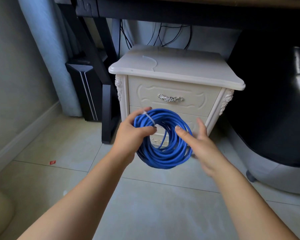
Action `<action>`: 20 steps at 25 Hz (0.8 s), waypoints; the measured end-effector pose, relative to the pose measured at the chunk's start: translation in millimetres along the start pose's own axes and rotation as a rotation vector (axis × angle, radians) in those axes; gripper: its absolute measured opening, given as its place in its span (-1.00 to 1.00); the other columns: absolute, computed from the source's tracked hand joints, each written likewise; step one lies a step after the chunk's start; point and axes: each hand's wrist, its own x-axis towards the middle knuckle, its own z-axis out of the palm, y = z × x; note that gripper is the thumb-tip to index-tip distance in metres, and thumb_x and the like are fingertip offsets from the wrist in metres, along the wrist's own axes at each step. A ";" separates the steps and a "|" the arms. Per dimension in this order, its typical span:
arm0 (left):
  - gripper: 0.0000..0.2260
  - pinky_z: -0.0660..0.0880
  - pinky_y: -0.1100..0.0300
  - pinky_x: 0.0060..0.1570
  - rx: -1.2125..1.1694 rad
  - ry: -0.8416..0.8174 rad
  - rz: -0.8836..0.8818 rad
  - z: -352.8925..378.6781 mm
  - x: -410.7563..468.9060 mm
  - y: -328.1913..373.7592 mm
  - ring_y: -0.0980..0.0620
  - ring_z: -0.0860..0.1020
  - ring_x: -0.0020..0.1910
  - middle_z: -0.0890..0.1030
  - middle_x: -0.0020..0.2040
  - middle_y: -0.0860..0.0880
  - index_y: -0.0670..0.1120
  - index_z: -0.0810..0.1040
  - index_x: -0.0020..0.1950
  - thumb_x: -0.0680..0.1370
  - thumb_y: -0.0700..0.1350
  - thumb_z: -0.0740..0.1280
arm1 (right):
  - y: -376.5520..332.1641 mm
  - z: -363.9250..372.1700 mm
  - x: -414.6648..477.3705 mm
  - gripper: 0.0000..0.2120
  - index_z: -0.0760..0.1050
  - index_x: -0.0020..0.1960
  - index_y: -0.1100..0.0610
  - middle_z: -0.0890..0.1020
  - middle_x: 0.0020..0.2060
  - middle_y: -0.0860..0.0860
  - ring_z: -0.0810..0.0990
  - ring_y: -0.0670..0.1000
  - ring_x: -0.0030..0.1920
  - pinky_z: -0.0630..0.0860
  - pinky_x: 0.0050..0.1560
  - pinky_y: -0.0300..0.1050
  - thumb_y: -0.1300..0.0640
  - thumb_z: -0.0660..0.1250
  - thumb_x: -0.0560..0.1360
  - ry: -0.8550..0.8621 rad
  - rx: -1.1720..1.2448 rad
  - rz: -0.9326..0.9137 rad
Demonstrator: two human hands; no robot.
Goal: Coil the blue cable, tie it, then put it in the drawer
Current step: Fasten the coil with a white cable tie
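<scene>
Pale floor tiles (145,205) fill the foreground, two bare forearms reaching forward over them. Left hand (130,134) has its grip closed on the upper left of the blue cable (163,153), thumb across the front, fingers wrapped behind the bundle. Cable is wound into a round coil of many loops, held upright in the air in front of the nightstand (171,80). A white tie (150,119) crosses the strands at the upper left of the coil, just beside the left thumb. Right hand (199,144) is at the coil's right side, grip open, fingers spread, thumb lying against the inner loops; whether the palm bears on the cable cannot be told. A small red scrap (52,162) lies on the tiles to the left. Behind the coil, the cream nightstand's upper drawer (173,96) is shut, silver handle (170,98) centred. Lower drawer front mostly hidden by the coil. Farther back: dark table legs (100,66), black wires (173,35) hanging against the wall.
</scene>
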 end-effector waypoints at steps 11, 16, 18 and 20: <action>-0.58 0.44 0.17 -0.23 -0.307 -0.181 -0.074 13.3 -5.6 -13.7 0.07 0.44 -0.29 0.46 -0.26 0.01 -0.11 0.47 0.33 0.50 -0.36 0.37 | 14.7 18.4 6.4 -0.68 0.52 0.14 0.21 0.64 -0.14 0.15 0.66 0.11 -0.13 0.61 -0.01 0.10 0.33 0.43 0.40 0.080 0.583 0.102; -0.55 0.46 0.14 -0.15 -0.356 -0.224 -0.098 15.0 -8.6 -16.7 0.02 0.46 -0.20 0.45 -0.18 -0.06 -0.11 0.45 0.37 0.51 -0.36 0.36 | 15.0 16.6 11.0 -0.74 0.53 0.09 0.22 0.60 -0.21 0.12 0.61 0.11 -0.14 0.56 0.00 0.07 0.37 0.39 0.41 0.090 0.636 0.119; -0.50 0.52 0.09 -0.03 -0.318 -0.283 -0.117 8.8 -8.7 -14.5 -0.08 0.56 -0.01 0.54 -0.03 -0.12 -0.07 0.44 0.38 0.47 -0.32 0.40 | 15.2 13.1 11.8 -0.73 0.54 0.10 0.24 0.60 -0.19 0.15 0.62 0.12 -0.14 0.57 -0.01 0.07 0.38 0.38 0.41 0.070 0.635 0.147; -0.39 0.51 0.03 0.16 -0.191 -0.391 -0.147 -5.5 -6.6 -7.2 -0.04 0.57 0.21 0.59 0.22 -0.04 0.01 0.41 0.42 0.40 -0.14 0.48 | 14.0 5.6 14.6 -0.70 0.53 0.07 0.20 0.58 -0.21 0.14 0.60 0.10 -0.21 0.55 -0.10 0.02 0.42 0.36 0.37 0.129 0.607 0.116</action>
